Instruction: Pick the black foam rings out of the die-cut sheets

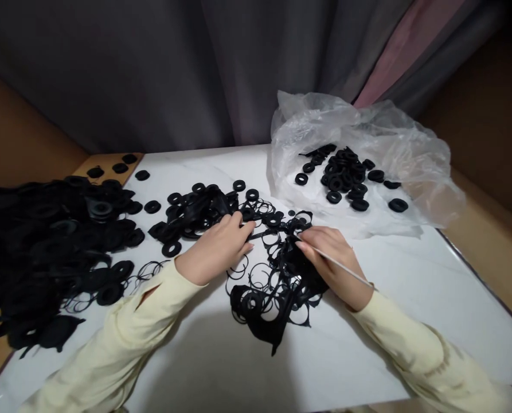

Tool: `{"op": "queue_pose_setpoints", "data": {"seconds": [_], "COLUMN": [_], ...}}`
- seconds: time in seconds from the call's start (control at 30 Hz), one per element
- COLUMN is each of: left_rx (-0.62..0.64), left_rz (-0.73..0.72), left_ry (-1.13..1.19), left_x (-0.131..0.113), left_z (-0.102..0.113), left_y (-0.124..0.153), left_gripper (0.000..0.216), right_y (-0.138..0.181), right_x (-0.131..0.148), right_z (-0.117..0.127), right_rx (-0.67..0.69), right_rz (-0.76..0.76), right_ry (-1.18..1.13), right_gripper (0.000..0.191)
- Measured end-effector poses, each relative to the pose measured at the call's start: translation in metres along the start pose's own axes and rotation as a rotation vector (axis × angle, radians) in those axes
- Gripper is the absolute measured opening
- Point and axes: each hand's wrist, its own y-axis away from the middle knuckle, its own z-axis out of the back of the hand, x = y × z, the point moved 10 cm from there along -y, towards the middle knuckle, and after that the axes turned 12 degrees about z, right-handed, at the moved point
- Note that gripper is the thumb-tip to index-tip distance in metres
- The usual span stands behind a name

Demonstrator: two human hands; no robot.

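My right hand (335,261) is closed around a thin white stick (346,268), whose tip points into a tangle of black scraps and thin loops (277,304). Its fingertips touch the black pieces there. Bent over the near edge of a small heap of black rings (204,209) is my left hand (221,244). Its fingers are curled among dark pieces, and what lies between them is hidden. One loose black ring (171,248) rests beside the left wrist. More thin hoops lie on the white tabletop between both hands.
A large black pile of rings and scraps (45,246) covers the left side of the table (195,355). At the back right, a crumpled clear plastic bag (414,143) has several black rings (346,175) on it. A grey curtain (152,74) hangs behind the table.
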Motion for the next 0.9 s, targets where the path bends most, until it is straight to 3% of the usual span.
{"op": "queue_pose_setpoints", "data": {"seconds": [0.1, 0.17, 0.3, 0.43, 0.53, 0.63, 0.77, 0.9], "left_rx": [-0.048, -0.066, -0.124, -0.159, -0.069, -0.002, -0.027, 0.0], "left_rz": [0.004, 0.001, 0.008, 0.026, -0.069, -0.168, -0.161, -0.028], "left_ry": [-0.05, -0.056, -0.014, 0.125, 0.338, 0.532, 0.753, 1.024], "left_x": [-0.003, -0.001, 0.006, 0.005, -0.017, -0.043, -0.055, -0.04], "left_z": [0.0, -0.001, 0.002, 0.007, 0.005, 0.007, 0.01, -0.001], "left_y": [0.005, 0.01, 0.02, 0.03, 0.035, 0.036, 0.031, 0.027], "left_gripper": [0.042, 0.048, 0.053, 0.056, 0.071, 0.081, 0.061, 0.032], "right_y": [0.0, 0.002, 0.007, 0.002, -0.02, -0.058, -0.098, -0.117], "right_x": [0.008, 0.007, 0.002, -0.01, -0.004, 0.021, 0.052, 0.067], "right_z": [-0.017, -0.019, -0.003, 0.028, 0.051, 0.07, 0.086, 0.096], "right_rx": [0.138, 0.142, -0.029, -0.238, -0.376, -0.453, -0.506, -0.55], "right_rz": [0.078, 0.08, 0.018, -0.219, -0.319, -0.206, -0.058, -0.014], "right_ry": [0.068, 0.127, 0.075, -0.086, -0.217, -0.335, -0.378, -0.426], "right_gripper": [0.02, 0.023, 0.021, 0.02, 0.022, 0.024, 0.024, 0.022]}}
